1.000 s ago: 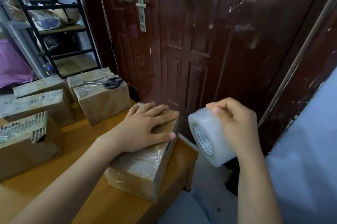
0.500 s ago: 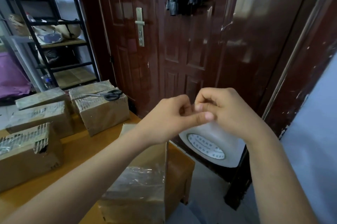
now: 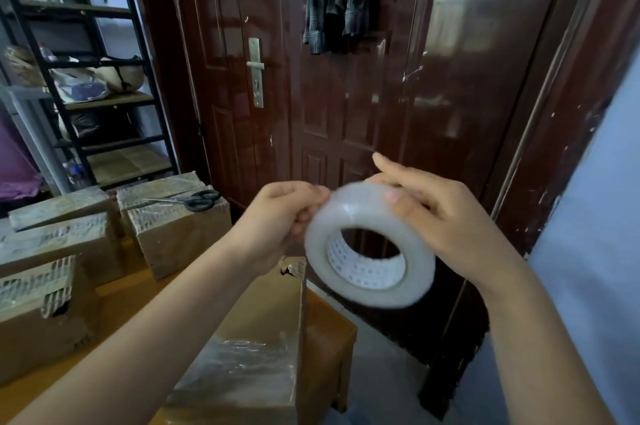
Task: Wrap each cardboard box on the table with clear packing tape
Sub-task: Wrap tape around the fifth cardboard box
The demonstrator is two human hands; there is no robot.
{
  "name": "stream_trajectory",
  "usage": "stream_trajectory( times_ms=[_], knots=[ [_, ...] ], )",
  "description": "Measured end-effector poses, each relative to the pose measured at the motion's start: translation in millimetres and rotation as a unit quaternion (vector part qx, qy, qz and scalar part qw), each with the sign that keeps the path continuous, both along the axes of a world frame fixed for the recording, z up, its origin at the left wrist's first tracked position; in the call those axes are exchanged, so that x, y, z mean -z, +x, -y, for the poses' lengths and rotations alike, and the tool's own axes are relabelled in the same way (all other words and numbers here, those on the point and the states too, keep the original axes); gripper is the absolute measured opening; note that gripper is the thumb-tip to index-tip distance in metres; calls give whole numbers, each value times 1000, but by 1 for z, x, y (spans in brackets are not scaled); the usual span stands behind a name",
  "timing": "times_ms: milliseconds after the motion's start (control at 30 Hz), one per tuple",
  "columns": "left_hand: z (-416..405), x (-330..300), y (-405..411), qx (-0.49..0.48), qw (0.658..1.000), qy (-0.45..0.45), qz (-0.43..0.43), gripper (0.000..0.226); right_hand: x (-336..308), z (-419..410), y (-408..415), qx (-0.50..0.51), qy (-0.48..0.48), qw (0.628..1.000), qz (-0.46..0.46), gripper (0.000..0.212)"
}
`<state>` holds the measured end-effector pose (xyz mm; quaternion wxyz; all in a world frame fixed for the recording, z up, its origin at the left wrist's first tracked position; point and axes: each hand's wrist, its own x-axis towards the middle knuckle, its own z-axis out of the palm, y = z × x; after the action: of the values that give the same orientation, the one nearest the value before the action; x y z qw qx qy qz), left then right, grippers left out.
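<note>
In the middle of the frame we hold the roll of clear packing tape (image 3: 370, 248) up in the air with both hands, its open core facing us and blurred at the edges. Our right hand (image 3: 436, 217) grips the roll from the upper right, thumb pressed on its outer face and 1 finger pointing up and left. Our left hand (image 3: 287, 213) has its fingers curled at the roll's upper left edge; whether it pinches the loose tape end we cannot tell through the blur.

Below the hands, at the lower centre, the nearest cardboard box (image 3: 252, 348) sits on the wooden table (image 3: 117, 300), with shiny tape over its near top and a torn far corner. At the left of the frame 4 more boxes sit on the table, and black-handled scissors (image 3: 194, 199) lie on top of the far box (image 3: 176, 230).
</note>
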<state>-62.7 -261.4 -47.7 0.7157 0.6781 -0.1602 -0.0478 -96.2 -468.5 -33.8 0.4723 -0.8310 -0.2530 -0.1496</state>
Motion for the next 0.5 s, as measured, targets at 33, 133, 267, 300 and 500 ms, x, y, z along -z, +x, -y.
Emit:
stream_trajectory(
  times_ms=[33,133,267,300,500],
  knots=[
    [-4,0,1,-24,999,-42,-22,50,5,2,-3,-11,16,999,30,57],
    [-13,-4,-1,-66,981,-159,-84,55,23,-8,-2,-16,59,994,92,63],
    [-3,-1,-13,-69,938,-312,-134,55,44,-51,3,15,242,961,134,76],
    [0,1,-17,-63,930,-335,-139,54,47,-64,2,36,284,948,141,78],
    [-10,-1,-27,-66,944,-307,-104,55,39,-79,12,95,316,929,170,72]
  ],
)
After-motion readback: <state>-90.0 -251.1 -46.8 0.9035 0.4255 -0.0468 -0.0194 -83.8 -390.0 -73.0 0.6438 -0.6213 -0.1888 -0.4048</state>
